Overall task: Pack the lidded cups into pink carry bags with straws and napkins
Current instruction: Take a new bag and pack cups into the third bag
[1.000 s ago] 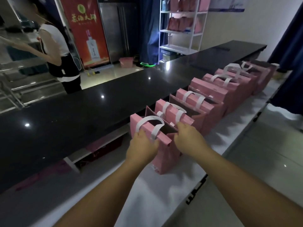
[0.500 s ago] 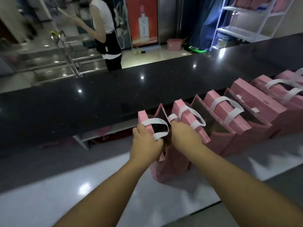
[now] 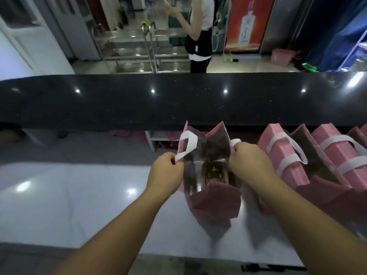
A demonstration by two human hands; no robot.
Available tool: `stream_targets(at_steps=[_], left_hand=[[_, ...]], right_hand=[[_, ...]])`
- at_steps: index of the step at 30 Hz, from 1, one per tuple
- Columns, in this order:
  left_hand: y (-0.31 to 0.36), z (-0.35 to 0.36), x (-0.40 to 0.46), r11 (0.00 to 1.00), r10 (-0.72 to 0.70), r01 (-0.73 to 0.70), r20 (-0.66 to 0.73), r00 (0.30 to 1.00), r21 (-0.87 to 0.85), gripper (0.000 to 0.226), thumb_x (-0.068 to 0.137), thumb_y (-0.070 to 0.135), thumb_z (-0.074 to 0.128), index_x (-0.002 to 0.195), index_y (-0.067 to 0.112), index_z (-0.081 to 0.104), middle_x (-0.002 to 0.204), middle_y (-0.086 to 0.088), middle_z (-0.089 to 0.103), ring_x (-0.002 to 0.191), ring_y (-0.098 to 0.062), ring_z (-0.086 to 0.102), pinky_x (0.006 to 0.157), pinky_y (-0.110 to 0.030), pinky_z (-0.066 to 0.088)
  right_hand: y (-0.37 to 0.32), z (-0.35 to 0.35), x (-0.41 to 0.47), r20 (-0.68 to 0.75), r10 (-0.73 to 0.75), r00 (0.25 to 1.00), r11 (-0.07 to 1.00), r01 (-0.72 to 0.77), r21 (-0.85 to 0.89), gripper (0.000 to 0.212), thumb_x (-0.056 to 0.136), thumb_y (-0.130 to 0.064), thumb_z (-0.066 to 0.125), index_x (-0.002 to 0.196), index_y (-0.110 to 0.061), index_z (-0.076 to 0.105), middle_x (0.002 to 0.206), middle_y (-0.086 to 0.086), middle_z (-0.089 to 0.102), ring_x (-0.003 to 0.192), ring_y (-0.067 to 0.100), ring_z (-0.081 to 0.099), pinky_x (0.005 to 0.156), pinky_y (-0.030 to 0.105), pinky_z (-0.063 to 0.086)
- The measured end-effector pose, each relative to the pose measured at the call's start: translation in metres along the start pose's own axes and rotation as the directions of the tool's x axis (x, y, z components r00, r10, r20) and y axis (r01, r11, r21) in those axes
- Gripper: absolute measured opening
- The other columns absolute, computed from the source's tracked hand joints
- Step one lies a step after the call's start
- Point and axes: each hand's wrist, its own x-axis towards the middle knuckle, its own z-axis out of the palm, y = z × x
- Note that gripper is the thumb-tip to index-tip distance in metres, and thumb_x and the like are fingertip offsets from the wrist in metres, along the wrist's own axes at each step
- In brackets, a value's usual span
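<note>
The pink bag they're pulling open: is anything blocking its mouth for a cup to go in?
Nothing visible does. The left hand and right hand hold the pink bag by its rims, mouth spread wide. Something sits deep inside, too dark to identify.

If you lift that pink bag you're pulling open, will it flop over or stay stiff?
Probably fairly stiff: the pink bag keeps sharp folded corners while the left hand and right hand spread its top. It likely feels light, since no cup shows clearly inside. It may tip easily, being tall on a narrow base.
</note>
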Motion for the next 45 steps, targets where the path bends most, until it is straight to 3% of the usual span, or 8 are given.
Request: stream_targets(at_steps=[4,9,16,20,25,31,40,45], left_hand=[[-0.052,-0.068,-0.027,0.996,-0.061,0.053,-0.114,0.992,-0.065,0.040,0.102,0.035,0.056,0.064,0.024,0.049,0.050,0.015,0.052,0.055,-0.010,0.046,0.042,-0.014,0.033],[-0.134,-0.163,-0.078,0.985,-0.167,0.148,-0.245,0.955,-0.093,0.044,0.100,0.030,0.054,0.059,0.027,0.038,0.046,0.019,0.046,0.047,-0.009,0.040,0.041,-0.016,0.028],[-0.250,-0.286,-0.166,0.950,-0.303,0.236,-0.416,0.857,-0.206,0.038,0.100,0.033,0.059,0.064,0.022,0.052,0.055,0.011,0.050,0.051,-0.003,0.045,0.049,-0.023,0.034],[-0.304,-0.342,-0.217,0.916,-0.389,0.279,-0.466,0.794,-0.289,0.035,0.104,0.036,0.058,0.072,0.021,0.060,0.061,0.011,0.060,0.055,-0.003,0.053,0.054,-0.027,0.035],[-0.353,-0.397,-0.274,0.876,-0.481,0.343,-0.576,0.660,-0.338,0.039,0.103,0.041,0.058,0.069,0.022,0.057,0.052,0.021,0.055,0.046,0.003,0.049,0.049,-0.025,0.036],[-0.403,-0.459,-0.328,0.822,-0.564,0.393,-0.683,0.464,-0.412,0.040,0.101,0.043,0.060,0.064,0.028,0.057,0.055,0.014,0.054,0.051,-0.004,0.046,0.055,-0.030,0.036],[-0.462,-0.547,-0.384,0.719,-0.635,0.474,-0.757,0.152,-0.508,0.045,0.102,0.036,0.059,0.061,0.026,0.044,0.051,0.014,0.046,0.048,-0.006,0.038,0.055,-0.029,0.031],[-0.494,-0.577,-0.413,0.660,-0.640,0.511,-0.768,0.000,-0.550,0.042,0.102,0.038,0.059,0.067,0.017,0.049,0.055,0.006,0.045,0.057,-0.015,0.043,0.054,-0.032,0.033]], right_hand=[[-0.069,0.015,-0.030,0.035,-0.169,0.985,0.986,0.168,0.009,0.007,0.097,-0.023,0.052,0.094,-0.022,0.058,0.075,0.000,0.061,0.064,0.022,0.062,0.056,0.036,0.055],[-0.177,0.049,-0.088,0.056,-0.339,0.939,0.939,0.341,-0.042,0.013,0.095,-0.026,0.049,0.083,-0.025,0.054,0.069,-0.003,0.060,0.062,0.022,0.061,0.060,0.041,0.059],[-0.330,0.098,-0.195,0.146,-0.541,0.828,0.835,0.550,-0.023,0.018,0.090,-0.025,0.049,0.073,-0.022,0.049,0.069,-0.001,0.058,0.058,0.020,0.054,0.045,0.029,0.032],[-0.403,0.126,-0.259,0.187,-0.626,0.757,0.773,0.634,0.020,0.019,0.091,-0.026,0.051,0.072,-0.022,0.054,0.070,-0.001,0.059,0.060,0.022,0.057,0.050,0.030,0.043],[-0.480,0.152,-0.328,0.234,-0.736,0.635,0.661,0.749,0.046,0.017,0.093,-0.028,0.052,0.079,-0.024,0.061,0.071,-0.003,0.063,0.059,0.021,0.060,0.059,0.038,0.060],[-0.584,0.184,-0.392,0.313,-0.837,0.449,0.502,0.858,0.113,0.017,0.094,-0.032,0.057,0.078,-0.027,0.061,0.068,-0.006,0.063,0.057,0.016,0.060,0.049,0.028,0.048],[-0.735,0.235,-0.463,0.426,-0.901,0.085,0.229,0.926,0.301,0.024,0.092,-0.030,0.056,0.071,-0.020,0.063,0.066,-0.003,0.065,0.058,0.019,0.063,0.052,0.031,0.053],[-0.793,0.264,-0.514,0.442,-0.894,-0.076,0.094,0.931,0.351,0.025,0.096,-0.026,0.052,0.075,-0.019,0.063,0.068,0.000,0.066,0.056,0.022,0.066,0.054,0.033,0.056]])
